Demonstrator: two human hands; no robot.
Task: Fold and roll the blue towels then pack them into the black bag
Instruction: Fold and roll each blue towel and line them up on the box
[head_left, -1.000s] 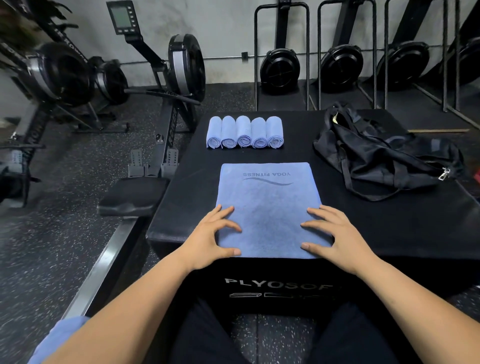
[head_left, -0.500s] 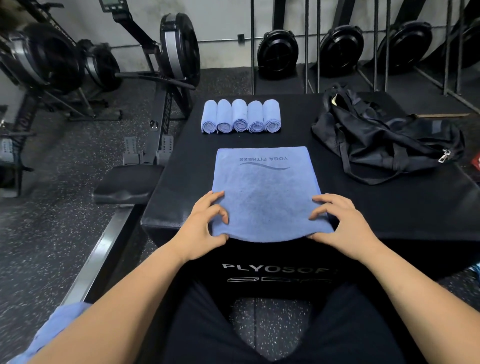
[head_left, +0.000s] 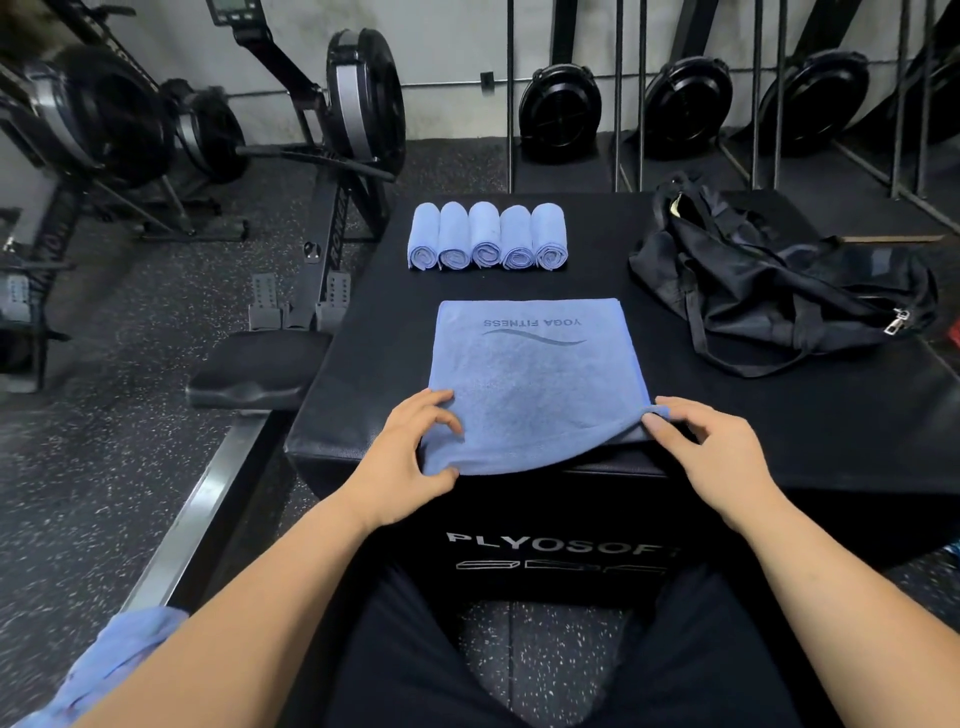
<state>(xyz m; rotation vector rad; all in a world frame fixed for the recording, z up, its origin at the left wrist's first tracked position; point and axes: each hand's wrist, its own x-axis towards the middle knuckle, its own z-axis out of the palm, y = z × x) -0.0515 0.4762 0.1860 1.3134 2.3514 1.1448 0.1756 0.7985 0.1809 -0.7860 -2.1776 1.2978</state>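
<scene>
Flat folded blue terry towel (head_left: 535, 374) sits centre-front on the black padded plyo box (head_left: 779, 441), near edge overhanging the box's front lip. Left hand (head_left: 410, 452): fingers curled on top, thumb at the edge, gripping the near-left corner. Right hand (head_left: 711, 447): thumb and forefinger pinch the near-right corner, raised just off the box top, other fingers loose. Looks like roll start: turn both corners over together, first turn tight, sides square, roll toward box's far edge. Five rolled blue towels (head_left: 488, 236) at box's far edge, black fabric duffel bag (head_left: 779, 291) far-right on box, contents not visible
</scene>
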